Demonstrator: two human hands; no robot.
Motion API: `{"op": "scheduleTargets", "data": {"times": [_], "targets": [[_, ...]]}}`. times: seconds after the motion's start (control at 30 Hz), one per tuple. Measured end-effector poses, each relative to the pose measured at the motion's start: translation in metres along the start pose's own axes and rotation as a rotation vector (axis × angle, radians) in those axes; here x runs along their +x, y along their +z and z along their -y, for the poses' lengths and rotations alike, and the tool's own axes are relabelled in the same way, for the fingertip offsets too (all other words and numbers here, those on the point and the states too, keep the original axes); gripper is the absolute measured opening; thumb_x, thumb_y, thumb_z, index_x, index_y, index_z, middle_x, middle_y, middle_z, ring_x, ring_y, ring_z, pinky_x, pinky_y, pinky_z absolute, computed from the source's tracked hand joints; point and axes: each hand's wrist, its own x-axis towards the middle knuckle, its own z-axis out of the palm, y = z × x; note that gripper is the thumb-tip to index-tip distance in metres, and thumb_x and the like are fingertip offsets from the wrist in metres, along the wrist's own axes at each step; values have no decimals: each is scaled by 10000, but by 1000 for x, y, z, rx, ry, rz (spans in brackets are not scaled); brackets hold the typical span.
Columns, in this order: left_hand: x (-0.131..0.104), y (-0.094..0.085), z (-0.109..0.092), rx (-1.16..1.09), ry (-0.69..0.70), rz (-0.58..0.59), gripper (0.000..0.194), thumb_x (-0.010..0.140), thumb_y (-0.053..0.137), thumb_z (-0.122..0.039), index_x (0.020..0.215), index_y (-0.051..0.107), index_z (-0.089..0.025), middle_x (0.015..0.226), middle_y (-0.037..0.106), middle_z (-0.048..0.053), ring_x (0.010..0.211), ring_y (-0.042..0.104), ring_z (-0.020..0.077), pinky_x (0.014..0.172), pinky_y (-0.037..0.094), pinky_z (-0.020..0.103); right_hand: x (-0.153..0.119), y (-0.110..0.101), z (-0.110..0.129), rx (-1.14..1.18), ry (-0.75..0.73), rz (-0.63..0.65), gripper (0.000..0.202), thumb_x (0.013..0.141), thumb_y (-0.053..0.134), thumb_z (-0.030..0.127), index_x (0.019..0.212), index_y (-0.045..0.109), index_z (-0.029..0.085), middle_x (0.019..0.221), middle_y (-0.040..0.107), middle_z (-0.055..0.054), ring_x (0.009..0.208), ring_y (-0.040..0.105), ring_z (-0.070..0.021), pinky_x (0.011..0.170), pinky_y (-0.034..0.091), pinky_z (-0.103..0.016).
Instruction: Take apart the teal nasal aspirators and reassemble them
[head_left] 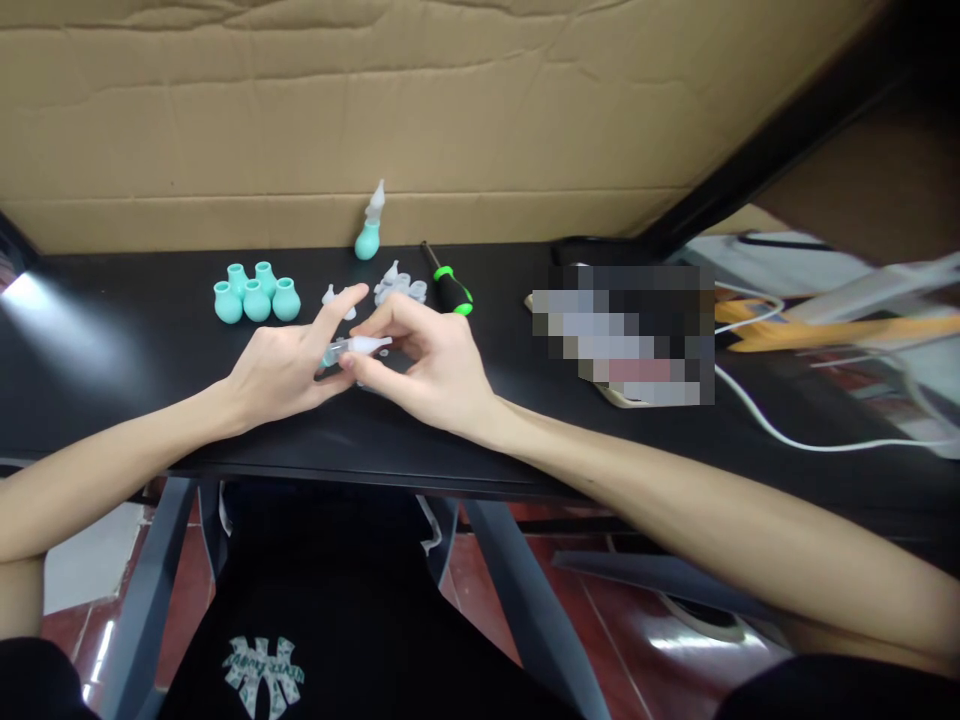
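Observation:
Held between both hands is a nasal aspirator (366, 345), with a whitish pointed tip, a clear middle and a bit of teal at its left end. My left hand (281, 370) is closed around the teal end, its index finger stretched outward; its palm and fingers hide most of that end. The thumb and fingers of my right hand (431, 360) pinch the aspirator near the tip, which points right. Just behind the hands lie small white pointed tips (328, 295) and a cluster of clear plastic parts (401, 287), partly covered by my fingers.
Several teal bulbs (256, 300) stand grouped at the left. An assembled aspirator (368, 238) stands upright at the back. A green-and-black screwdriver (453, 290) lies right of it. Farther right are a blurred-out device (622, 335) and a white cable (787, 435). Cardboard (300, 130) walls the back.

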Motion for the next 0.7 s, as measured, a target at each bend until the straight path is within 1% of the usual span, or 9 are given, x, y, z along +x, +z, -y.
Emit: {"op": "scheduleTargets", "data": {"times": [0.1,0.2,0.27,0.33,0.4,0.47,0.53,0.6,0.7], "targets": [[1,-2,3,-29,14,0,651,1117,567,-465,1651,413,-127,1005,830,66,743,808,171,512,458,231,0,0,2,4,-37,-21,184,933,792,329,904,643,225,794,713,13,658,650,-134,625,596,-275],[2,-3,3,-75,78,-28,611,1139,533,-426,1657,400,-129,1224,822,129,927,842,194,586,538,241,0,1,2,13,-38,-25,173,951,798,321,927,652,230,805,722,15,669,669,-137,635,612,-278],[3,-3,2,-102,114,-38,587,1150,515,-389,1660,394,-124,1304,803,154,1032,843,210,662,592,247,0,1,1,22,-36,-26,166,962,798,317,943,657,232,816,735,16,672,680,-137,637,618,-279],[3,-4,1,-116,118,-34,578,1158,503,-375,1664,385,-123,1343,792,164,1081,839,215,735,627,254,0,1,0,29,-50,-40,157,971,795,310,952,660,233,821,739,18,668,682,-133,634,614,-273],[4,-4,1,-116,114,-38,571,1164,488,-379,1661,386,-118,1358,789,166,1093,839,215,776,640,259,0,1,0,13,-57,-49,158,981,792,321,954,663,233,830,741,13,669,685,-133,630,608,-274],[4,-4,1,-105,114,-47,562,1170,462,-383,1652,397,-100,1360,790,172,1075,843,213,780,639,264,-1,-1,1,-30,-53,-41,162,987,791,333,959,667,232,837,746,5,674,694,-140,634,605,-281],[4,-3,1,-82,103,-43,573,1177,425,-408,1646,406,-79,1347,794,181,1005,847,210,716,619,269,-1,-4,3,-90,-56,-39,156,987,791,338,972,676,233,839,751,-1,684,709,-149,636,597,-283],[3,-3,1,-59,66,-22,612,1180,396,-453,1651,405,-64,1313,803,185,914,840,204,647,588,276,-2,-7,4,-158,-73,-66,150,981,793,350,990,692,239,833,749,-2,698,718,-159,635,588,-285],[2,-2,0,-49,-18,12,654,1167,413,-484,1663,418,-58,1259,816,181,872,827,206,617,566,276,-1,-10,5,-230,-107,-128,166,976,800,389,988,705,254,834,742,-4,717,719,-172,638,585,-300]]}}
